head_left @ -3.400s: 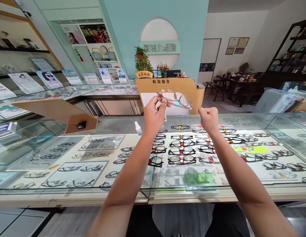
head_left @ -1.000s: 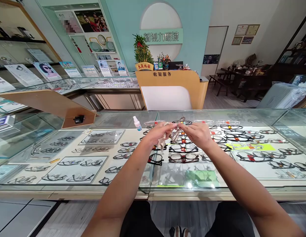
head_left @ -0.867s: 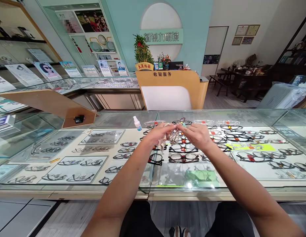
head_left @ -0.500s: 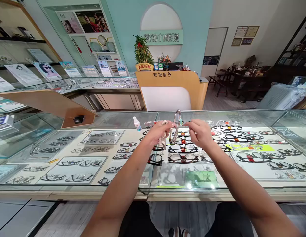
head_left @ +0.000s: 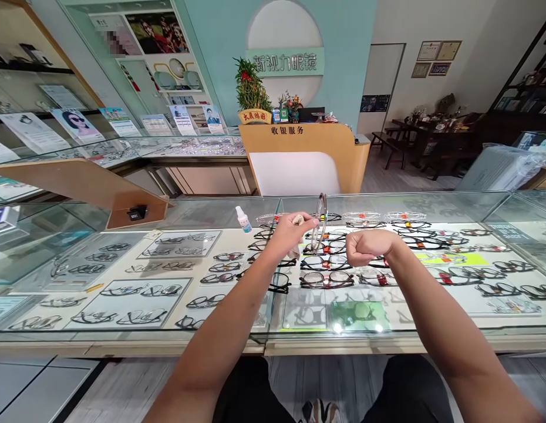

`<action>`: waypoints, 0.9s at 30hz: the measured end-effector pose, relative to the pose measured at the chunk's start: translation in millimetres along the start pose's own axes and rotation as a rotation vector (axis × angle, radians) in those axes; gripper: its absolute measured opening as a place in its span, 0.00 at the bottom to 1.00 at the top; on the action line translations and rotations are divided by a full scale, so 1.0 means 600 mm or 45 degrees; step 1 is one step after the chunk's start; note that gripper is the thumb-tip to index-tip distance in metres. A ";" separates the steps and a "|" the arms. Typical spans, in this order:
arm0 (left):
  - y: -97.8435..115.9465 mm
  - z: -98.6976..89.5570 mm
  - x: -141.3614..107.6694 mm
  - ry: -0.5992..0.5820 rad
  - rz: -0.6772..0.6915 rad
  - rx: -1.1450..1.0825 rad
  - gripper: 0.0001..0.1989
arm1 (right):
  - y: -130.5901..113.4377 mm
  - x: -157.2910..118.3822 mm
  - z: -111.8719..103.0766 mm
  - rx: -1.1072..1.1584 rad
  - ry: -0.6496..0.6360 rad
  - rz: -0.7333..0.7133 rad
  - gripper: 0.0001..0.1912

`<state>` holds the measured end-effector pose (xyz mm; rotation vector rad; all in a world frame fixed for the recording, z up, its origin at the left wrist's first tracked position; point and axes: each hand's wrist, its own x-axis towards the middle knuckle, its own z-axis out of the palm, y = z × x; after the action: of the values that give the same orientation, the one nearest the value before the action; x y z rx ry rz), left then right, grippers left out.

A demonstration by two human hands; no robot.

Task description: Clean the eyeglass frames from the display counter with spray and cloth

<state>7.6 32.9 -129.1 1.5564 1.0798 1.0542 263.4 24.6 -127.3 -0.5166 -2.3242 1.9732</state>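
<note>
My left hand (head_left: 289,234) is closed on a pair of glasses (head_left: 320,220) with a thin, clear-looking frame, which hangs upright above the glass counter. A crumpled light cloth (head_left: 298,221) is tucked in the same hand. To the right of the glasses, my right hand (head_left: 368,247) is curled into a fist with the fingers bent under, apart from the frame. Whether anything small is inside that fist is hidden. A small white spray bottle (head_left: 243,220) stands on the counter to the left of my left hand.
Rows of glasses (head_left: 327,279) lie inside the glass display counter (head_left: 167,336). At the left, a wooden stand (head_left: 88,185) rests on the counter. Beyond it are a wooden desk (head_left: 361,158) with plants and, at the right, a plastic-wrapped case (head_left: 493,169).
My right hand has moved slightly right and down, away from the glasses, and its pointing finger has curled in. The held glasses have turned a little and shifted slightly right.
</note>
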 end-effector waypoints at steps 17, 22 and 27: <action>-0.032 0.023 -0.004 0.203 0.385 0.377 0.15 | 0.002 0.043 0.009 0.380 1.114 -0.104 0.26; -0.034 0.028 -0.007 0.343 0.457 0.497 0.14 | 0.002 0.064 0.021 0.489 1.183 -0.134 0.17; -0.032 0.029 -0.008 0.347 0.501 0.487 0.12 | 0.010 0.079 0.024 0.325 1.316 -0.221 0.21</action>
<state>20.4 28.1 -151.8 2.0319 1.2420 1.4164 216.8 25.2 -144.0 -0.9631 -1.3977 1.3626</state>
